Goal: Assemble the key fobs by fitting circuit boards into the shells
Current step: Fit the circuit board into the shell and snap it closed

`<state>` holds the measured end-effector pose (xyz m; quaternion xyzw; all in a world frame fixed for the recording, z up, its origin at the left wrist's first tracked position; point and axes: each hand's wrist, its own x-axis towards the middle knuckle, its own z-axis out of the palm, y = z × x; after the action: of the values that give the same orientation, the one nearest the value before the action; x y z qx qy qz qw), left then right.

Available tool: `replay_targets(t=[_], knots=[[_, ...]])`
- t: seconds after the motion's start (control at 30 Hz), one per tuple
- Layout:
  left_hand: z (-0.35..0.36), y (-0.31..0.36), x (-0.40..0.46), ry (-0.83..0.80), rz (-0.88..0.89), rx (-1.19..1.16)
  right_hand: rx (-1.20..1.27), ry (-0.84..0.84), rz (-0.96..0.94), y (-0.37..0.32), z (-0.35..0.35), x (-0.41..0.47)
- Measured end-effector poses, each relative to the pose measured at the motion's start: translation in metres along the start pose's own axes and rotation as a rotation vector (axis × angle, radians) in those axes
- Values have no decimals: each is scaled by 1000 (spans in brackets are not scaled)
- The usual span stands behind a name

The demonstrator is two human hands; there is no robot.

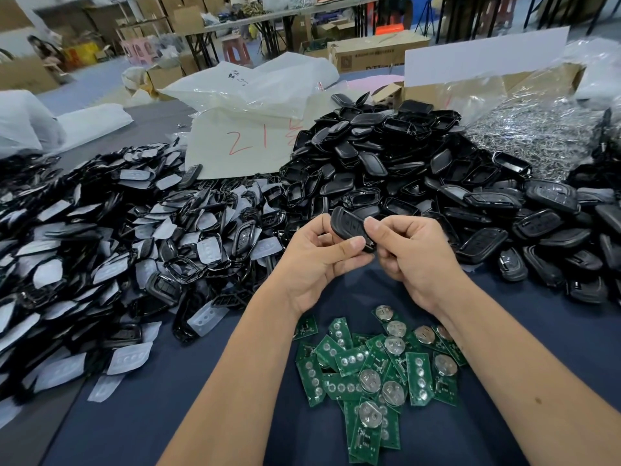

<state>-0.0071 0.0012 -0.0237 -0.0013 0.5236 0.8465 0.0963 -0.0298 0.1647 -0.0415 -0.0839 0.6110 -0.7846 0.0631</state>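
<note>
I see both hands, left point(319, 260) and right point(411, 255), pinching a black fob point(349, 227), its lower end hidden by fingers; bag point(248, 139) at upper centre reads "21".

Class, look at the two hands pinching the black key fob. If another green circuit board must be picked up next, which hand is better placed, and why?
Probably the right hand: the circuit boards lie mostly beneath its wrist. The left hand also pinches the key fob and could keep it.
</note>
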Motion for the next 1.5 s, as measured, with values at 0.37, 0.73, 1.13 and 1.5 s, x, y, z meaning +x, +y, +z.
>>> replay_targets(t=[0.37,0.73,1.13,1.5], knots=[[-3,-3,4,19,-10,16,-7,48,59,-6,1,-2],[-6,1,5,39,-37,24,-118,2,56,-7,-5,-1],[14,-11,11,270,118,237,-82,151,21,-6,-4,2],[80,-22,61,195,338,632,405,793,-145,-20,-18,12]])
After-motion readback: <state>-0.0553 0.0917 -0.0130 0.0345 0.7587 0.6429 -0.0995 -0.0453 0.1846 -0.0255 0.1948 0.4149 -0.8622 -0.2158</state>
